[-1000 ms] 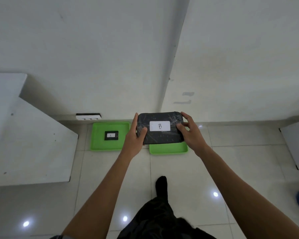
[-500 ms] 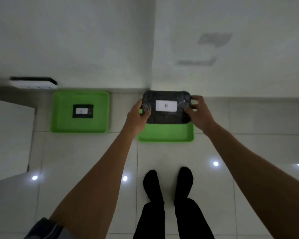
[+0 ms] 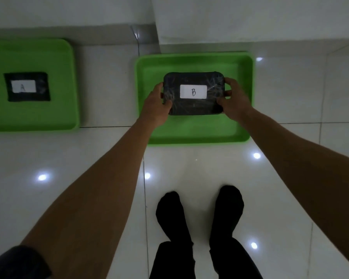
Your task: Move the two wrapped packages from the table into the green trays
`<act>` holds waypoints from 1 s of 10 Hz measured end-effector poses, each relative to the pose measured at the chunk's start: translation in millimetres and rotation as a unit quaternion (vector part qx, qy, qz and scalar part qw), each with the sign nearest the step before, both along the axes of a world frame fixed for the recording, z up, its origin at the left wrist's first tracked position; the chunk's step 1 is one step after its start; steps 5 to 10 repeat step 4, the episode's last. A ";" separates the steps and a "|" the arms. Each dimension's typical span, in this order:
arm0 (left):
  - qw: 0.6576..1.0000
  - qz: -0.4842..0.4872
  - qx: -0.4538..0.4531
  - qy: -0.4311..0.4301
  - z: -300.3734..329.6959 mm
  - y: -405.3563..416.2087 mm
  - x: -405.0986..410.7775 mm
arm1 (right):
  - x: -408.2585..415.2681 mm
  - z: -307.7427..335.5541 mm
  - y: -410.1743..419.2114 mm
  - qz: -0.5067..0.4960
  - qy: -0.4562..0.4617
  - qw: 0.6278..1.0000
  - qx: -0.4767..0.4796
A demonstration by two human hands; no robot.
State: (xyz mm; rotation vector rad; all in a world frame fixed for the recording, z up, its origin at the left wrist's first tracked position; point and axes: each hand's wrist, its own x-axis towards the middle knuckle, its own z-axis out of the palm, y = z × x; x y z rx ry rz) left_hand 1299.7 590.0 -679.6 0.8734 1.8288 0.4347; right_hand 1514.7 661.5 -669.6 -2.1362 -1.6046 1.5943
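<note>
A black wrapped package with a white label "B" (image 3: 193, 93) is held over the middle of the right green tray (image 3: 193, 131), which lies on the floor. My left hand (image 3: 155, 106) grips its left end and my right hand (image 3: 233, 101) grips its right end. Whether the package touches the tray floor I cannot tell. The left green tray (image 3: 54, 109) holds a smaller black wrapped package labelled "A" (image 3: 26, 87), lying flat in its middle.
Both trays sit on glossy white floor tiles (image 3: 189, 168) against the base of a white wall (image 3: 230, 17). A wall corner juts out behind the gap between the trays. My two feet in black socks (image 3: 199, 216) stand just in front of the right tray.
The view has tilted down and come closer to the floor. Both hands have lowered package B from above the tray's back edge down into the middle of the right tray.
</note>
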 end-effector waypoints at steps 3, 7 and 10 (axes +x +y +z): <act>0.998 -0.051 -0.044 0.005 -28.5 -7.0 0.5 | -2.3 -19.3 -5.1 0.040 -0.012 0.999 -0.025; 0.997 -0.059 -0.057 0.002 -21.5 0.0 -1.5 | -1.3 -19.7 0.0 0.050 -0.026 0.998 -0.028; 0.997 -0.059 -0.057 0.002 -21.5 0.0 -1.5 | -1.3 -19.7 0.0 0.050 -0.026 0.998 -0.028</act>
